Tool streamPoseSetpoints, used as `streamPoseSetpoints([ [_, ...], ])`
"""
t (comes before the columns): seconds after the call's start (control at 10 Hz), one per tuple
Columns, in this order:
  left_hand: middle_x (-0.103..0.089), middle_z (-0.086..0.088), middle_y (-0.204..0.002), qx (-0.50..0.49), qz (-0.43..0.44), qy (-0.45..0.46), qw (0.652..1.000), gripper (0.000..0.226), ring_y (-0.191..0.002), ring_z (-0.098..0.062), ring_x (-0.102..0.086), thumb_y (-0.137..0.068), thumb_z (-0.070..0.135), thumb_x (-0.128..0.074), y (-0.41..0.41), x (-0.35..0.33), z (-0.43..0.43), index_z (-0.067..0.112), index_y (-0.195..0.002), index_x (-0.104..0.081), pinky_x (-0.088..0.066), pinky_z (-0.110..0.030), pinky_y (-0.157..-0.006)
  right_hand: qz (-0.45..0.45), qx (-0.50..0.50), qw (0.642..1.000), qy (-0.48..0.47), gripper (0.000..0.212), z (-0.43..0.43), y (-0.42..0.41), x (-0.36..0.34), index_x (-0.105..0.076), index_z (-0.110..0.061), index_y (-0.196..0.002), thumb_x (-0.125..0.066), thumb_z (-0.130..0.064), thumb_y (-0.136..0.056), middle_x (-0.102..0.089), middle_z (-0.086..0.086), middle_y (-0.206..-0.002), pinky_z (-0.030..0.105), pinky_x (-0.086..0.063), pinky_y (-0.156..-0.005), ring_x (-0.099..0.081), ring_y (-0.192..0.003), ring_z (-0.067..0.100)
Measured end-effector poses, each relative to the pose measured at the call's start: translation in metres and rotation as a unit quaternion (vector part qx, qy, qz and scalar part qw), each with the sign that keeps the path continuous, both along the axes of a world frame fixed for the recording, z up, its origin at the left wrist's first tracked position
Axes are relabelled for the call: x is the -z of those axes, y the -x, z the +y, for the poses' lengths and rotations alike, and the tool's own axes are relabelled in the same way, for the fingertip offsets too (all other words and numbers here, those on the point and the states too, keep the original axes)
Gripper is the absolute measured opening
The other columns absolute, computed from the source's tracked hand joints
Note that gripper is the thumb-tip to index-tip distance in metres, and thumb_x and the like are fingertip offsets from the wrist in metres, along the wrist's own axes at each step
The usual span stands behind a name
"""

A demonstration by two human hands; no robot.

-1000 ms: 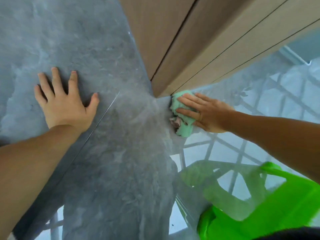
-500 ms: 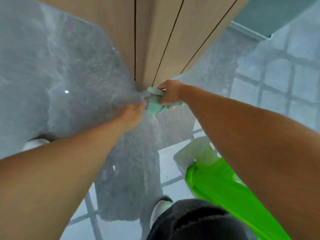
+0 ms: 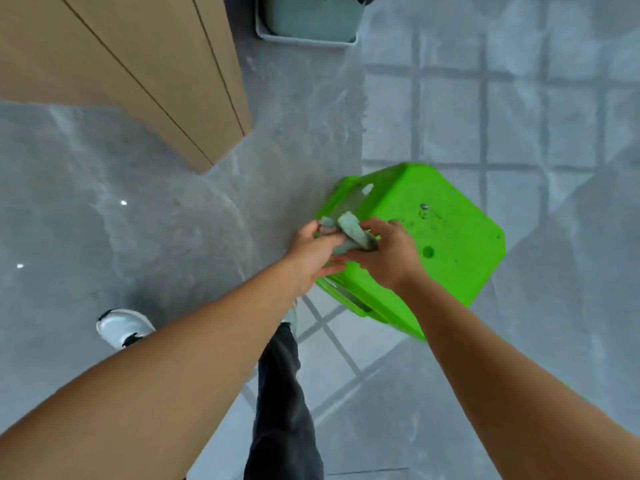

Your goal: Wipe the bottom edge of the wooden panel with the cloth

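Note:
The wooden panel (image 3: 145, 74) fills the upper left, its bottom corner ending near the grey floor. A crumpled pale green cloth (image 3: 349, 233) is bunched between both hands, well away from the panel and above a green stool. My left hand (image 3: 313, 252) grips the cloth's left end. My right hand (image 3: 388, 251) grips its right end, fingers curled over it.
A bright green plastic stool (image 3: 450, 244) stands on the floor under my hands. A grey-green bin (image 3: 308, 19) stands at the top by the wall. My white shoe (image 3: 121, 327) and dark trouser leg (image 3: 284, 403) are below. The floor is grey marble and tile.
Both hands have pulled the cloth away from the panel's bottom edge and now hold it over the stool. The view has risen and shifted, so the panel sits farther off at upper left.

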State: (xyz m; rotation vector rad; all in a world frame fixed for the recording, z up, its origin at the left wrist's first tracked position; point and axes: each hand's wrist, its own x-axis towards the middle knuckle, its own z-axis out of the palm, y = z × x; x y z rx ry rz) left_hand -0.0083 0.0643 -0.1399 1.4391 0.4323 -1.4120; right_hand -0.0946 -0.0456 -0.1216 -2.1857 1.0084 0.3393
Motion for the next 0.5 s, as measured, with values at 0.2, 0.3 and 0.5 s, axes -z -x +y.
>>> streamPoseSetpoints([
  [0.2, -0.070, -0.008, -0.105, 0.085, -0.068, -0.016, 0.994, 0.016, -0.092, -0.033, -0.072, -0.085, 0.022, -0.073, 0.062, 0.043, -0.047, 0.024, -0.093, -0.059, -0.059, -0.042, -0.081, -0.035, 0.074, 0.995, 0.056, 0.027, -0.007, 0.082, 0.063, -0.070, -0.006, -0.102, -0.073, -0.010, -0.075, -0.060, 0.023, -0.090, 0.033, -0.036, -0.073, -0.055, -0.088, 0.037],
  [0.3, -0.069, -0.009, -0.094, 0.118, -0.101, -0.026, 0.987, 0.016, -0.084, -0.033, -0.070, -0.083, 0.016, -0.073, 0.060, 0.050, -0.042, 0.022, -0.084, -0.058, -0.058, -0.045, -0.082, -0.024, 0.035, 0.994, 0.102, 0.036, 0.004, 0.089, 0.077, -0.064, -0.013, -0.120, -0.066, -0.014, -0.084, -0.056, 0.024, -0.112, 0.042, -0.043, -0.085, -0.050, -0.097, 0.038],
  [0.5, -0.064, -0.015, -0.124, 0.286, -0.180, -0.098, 0.936, 0.058, -0.111, -0.034, -0.066, -0.079, 0.014, -0.077, 0.030, -0.025, -0.010, 0.009, -0.131, -0.054, -0.052, -0.043, -0.096, 0.160, 0.018, 0.987, 0.006, 0.064, -0.025, 0.059, -0.004, -0.047, -0.039, -0.138, -0.063, -0.021, -0.079, -0.054, 0.011, -0.138, 0.045, -0.048, -0.099, -0.053, -0.122, 0.037],
])
